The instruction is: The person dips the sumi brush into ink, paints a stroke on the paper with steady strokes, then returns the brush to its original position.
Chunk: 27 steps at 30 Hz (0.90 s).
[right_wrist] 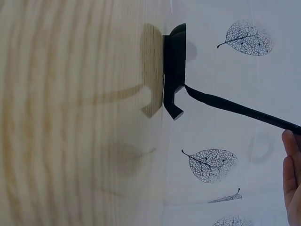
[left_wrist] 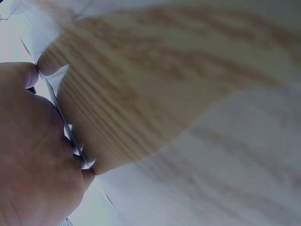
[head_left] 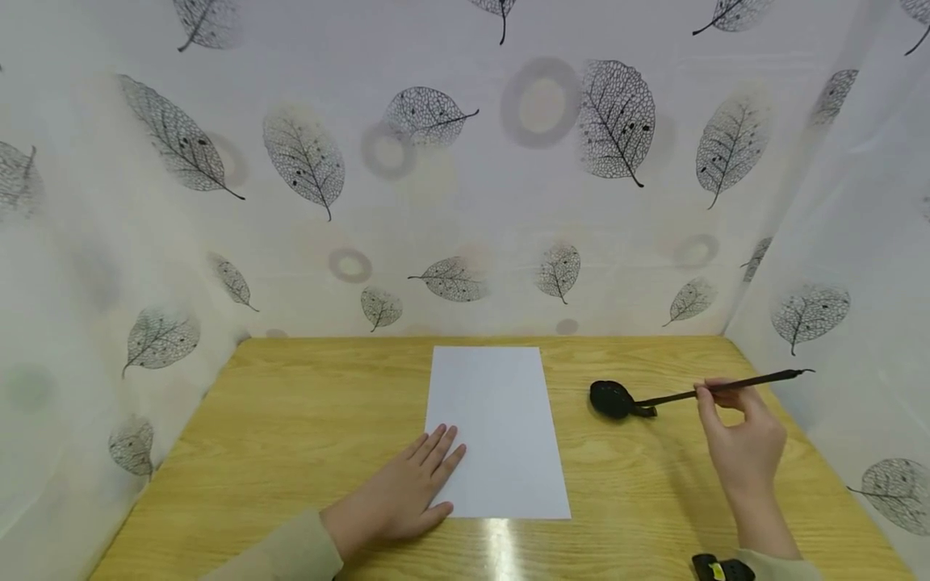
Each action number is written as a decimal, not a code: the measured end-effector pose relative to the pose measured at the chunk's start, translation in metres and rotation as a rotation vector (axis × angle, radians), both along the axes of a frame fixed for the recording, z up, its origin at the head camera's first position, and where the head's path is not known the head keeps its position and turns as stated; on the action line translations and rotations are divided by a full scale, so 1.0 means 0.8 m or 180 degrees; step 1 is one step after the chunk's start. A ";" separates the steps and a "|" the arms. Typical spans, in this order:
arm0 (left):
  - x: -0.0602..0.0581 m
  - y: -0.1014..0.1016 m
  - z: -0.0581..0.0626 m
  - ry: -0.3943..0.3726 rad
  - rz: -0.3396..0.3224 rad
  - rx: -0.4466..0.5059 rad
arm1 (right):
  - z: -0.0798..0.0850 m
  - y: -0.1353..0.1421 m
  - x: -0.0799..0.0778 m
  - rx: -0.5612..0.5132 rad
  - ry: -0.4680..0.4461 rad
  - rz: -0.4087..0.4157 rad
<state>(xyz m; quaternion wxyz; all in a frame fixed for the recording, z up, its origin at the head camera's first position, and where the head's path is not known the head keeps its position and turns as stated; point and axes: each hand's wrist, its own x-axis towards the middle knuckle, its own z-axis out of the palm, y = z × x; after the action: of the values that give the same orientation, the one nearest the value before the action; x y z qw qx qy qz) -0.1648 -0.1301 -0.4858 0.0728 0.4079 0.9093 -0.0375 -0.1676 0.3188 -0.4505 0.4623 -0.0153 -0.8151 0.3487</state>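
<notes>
A white sheet of paper (head_left: 501, 436) lies upright on the table. My left hand (head_left: 410, 492) rests on its lower left edge, fingers straight and slightly spread; the left wrist view shows this hand (left_wrist: 42, 150) close up along the paper's edge. With thumb and fingertips my right hand (head_left: 744, 440) pinches the black handle of a slim ink brush (head_left: 756, 381). The brush slants down to the left, its tip end hidden in a small black ink dish (head_left: 610, 399). From the side, the dish (right_wrist: 175, 59) stands on the table with a short bent handle.
The wood-grain table (head_left: 305, 420) reaches back to a white curtain (head_left: 465, 194) printed with dark leaves, which also hangs along both sides. A black strap device (head_left: 722, 569) sits at my right wrist. Light glares on the tabletop below the paper.
</notes>
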 end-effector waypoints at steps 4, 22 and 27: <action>-0.001 -0.001 0.001 0.0008 -0.0001 -0.0020 | 0.003 -0.001 0.002 -0.0041 -0.0029 -0.0056; 0.001 0.001 0.004 -0.0060 0.0018 -0.0026 | 0.004 -0.004 -0.002 -0.0018 -0.0098 -0.0091; 0.001 0.001 0.006 -0.0073 0.0032 -0.0035 | 0.008 0.002 0.002 -0.0039 -0.0106 -0.0117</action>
<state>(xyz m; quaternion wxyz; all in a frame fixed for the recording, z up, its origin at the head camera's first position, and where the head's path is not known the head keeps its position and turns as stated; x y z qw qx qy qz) -0.1638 -0.1290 -0.4807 0.0857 0.4034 0.9102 -0.0375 -0.1659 0.3207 -0.4440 0.4549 -0.0390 -0.8202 0.3448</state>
